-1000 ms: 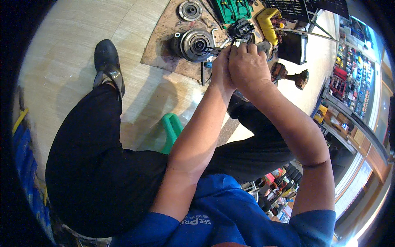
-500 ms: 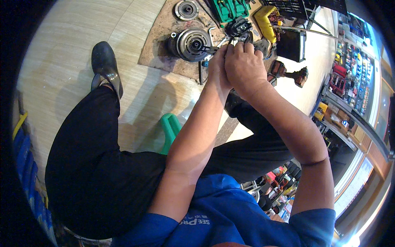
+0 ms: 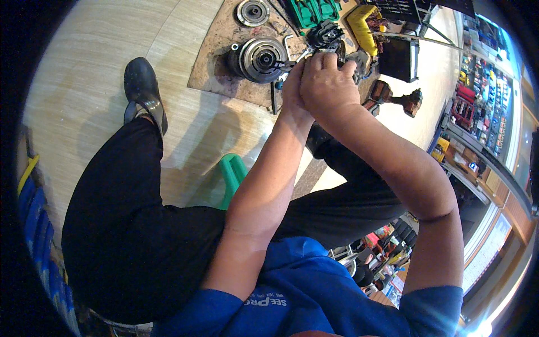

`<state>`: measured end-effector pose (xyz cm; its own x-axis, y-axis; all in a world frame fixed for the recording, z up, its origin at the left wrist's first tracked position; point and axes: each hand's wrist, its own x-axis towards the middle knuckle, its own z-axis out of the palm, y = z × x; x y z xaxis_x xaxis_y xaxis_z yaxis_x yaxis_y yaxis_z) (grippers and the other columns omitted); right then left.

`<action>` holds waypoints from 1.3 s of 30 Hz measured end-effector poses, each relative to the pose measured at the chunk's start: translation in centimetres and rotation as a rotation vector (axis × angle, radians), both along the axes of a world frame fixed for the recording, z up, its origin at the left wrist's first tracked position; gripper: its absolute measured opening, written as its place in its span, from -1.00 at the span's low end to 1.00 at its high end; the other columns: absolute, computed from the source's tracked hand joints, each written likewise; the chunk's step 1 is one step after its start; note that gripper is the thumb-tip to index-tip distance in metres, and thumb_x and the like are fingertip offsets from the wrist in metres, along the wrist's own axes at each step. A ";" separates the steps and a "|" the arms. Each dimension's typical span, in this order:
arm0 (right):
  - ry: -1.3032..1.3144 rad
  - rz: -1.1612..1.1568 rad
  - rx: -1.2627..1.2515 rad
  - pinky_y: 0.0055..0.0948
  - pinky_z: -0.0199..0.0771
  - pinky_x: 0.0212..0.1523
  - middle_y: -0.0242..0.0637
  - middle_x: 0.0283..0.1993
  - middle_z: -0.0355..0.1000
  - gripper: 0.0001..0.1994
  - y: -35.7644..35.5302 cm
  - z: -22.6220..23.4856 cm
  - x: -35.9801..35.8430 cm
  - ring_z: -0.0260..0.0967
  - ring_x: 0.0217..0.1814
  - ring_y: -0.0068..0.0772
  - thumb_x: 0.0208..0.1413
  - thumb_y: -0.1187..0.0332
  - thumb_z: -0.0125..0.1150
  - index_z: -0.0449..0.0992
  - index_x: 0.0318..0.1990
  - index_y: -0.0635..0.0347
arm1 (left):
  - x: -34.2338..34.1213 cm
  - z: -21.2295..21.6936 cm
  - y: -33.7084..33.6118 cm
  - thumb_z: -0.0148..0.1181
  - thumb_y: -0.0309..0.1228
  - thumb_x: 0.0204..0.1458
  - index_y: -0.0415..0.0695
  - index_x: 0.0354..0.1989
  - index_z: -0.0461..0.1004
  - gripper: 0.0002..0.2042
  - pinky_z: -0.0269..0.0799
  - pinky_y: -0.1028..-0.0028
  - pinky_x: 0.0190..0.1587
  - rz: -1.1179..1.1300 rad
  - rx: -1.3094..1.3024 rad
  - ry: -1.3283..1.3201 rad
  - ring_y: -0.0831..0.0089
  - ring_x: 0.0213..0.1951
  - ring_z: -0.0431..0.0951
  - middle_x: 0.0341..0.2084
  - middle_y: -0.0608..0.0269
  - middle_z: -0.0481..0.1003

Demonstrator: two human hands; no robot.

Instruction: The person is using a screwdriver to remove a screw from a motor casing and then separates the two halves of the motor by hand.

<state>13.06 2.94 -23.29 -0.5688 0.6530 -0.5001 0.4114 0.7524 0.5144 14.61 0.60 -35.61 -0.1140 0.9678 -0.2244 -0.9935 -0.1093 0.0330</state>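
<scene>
A round metal pulley (image 3: 262, 58) with a slotted face lies on its side on the work board, its face toward my hands. The dark jaws of a pair of pliers (image 3: 284, 65) reach to the pulley's centre. My left hand (image 3: 293, 90) is closed at the pliers, its fingers mostly hidden. Pressed against it, my right hand (image 3: 330, 84) has its fingers curled over the handles, which are largely covered. Whether the tips sit inside the hub is too small to tell.
A second metal disc (image 3: 252, 12) rests farther back on the stained board (image 3: 210, 70). Beyond my hands are a black part (image 3: 324, 33), a green tool case (image 3: 314, 12) and a yellow tray (image 3: 362, 31). A cordless power tool (image 3: 407, 103) lies to the right. A green stool (image 3: 232, 174) shows below.
My right hand and both wrists have shifted slightly left and nearer to me, still together at the pliers. The pulley stays in nearly the same place.
</scene>
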 end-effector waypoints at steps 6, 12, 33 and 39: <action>-0.055 -0.090 -0.076 0.18 0.41 -0.02 -0.11 -0.02 0.44 -0.64 0.2 0.7 -0.7 0.36 0.07 -0.11 0.16 0.26 0.08 0.52 0.00 0.33 | -2.4 0.6 -0.5 -0.30 -0.13 0.35 -0.13 0.01 0.43 -0.59 0.36 0.18 0.18 -0.224 -0.112 -0.440 0.22 0.07 0.48 -0.05 0.10 0.50; -0.014 -0.151 -0.042 -0.05 0.44 -0.13 -0.20 -0.05 0.46 -0.72 -0.1 0.1 -0.3 0.39 0.00 -0.20 0.14 0.29 0.10 0.53 -0.07 0.26 | -1.9 0.3 -0.5 -0.27 -0.15 0.35 -0.10 -0.09 0.46 -0.63 0.39 0.24 0.12 -0.227 -0.151 -0.489 0.29 -0.02 0.51 -0.13 0.16 0.52; 0.106 -0.078 -0.027 -0.21 0.34 -0.20 -0.25 -0.12 0.43 -0.73 -0.1 0.4 0.2 0.36 -0.06 -0.23 0.07 0.32 0.12 0.55 -0.11 0.23 | -1.5 -0.3 -0.1 -0.28 -0.11 0.33 -0.09 -0.05 0.47 -0.60 0.42 0.22 0.12 -0.224 -0.094 -0.565 0.27 -0.03 0.54 -0.09 0.15 0.52; 0.111 -0.077 -0.015 -0.22 0.34 -0.21 -0.26 -0.12 0.42 -0.74 -0.1 0.0 0.3 0.35 -0.06 -0.25 0.06 0.33 0.12 0.56 -0.14 0.24 | -2.6 0.6 -0.1 -0.24 -0.11 0.33 -0.08 -0.06 0.47 -0.62 0.43 0.23 0.10 -0.263 -0.126 -0.612 0.27 -0.04 0.54 -0.11 0.15 0.53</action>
<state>13.40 2.84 -23.33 -0.5695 0.6900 -0.4467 0.5225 0.7234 0.4512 12.03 0.49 -34.97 0.3047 0.9083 -0.2867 -0.8304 0.1060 -0.5469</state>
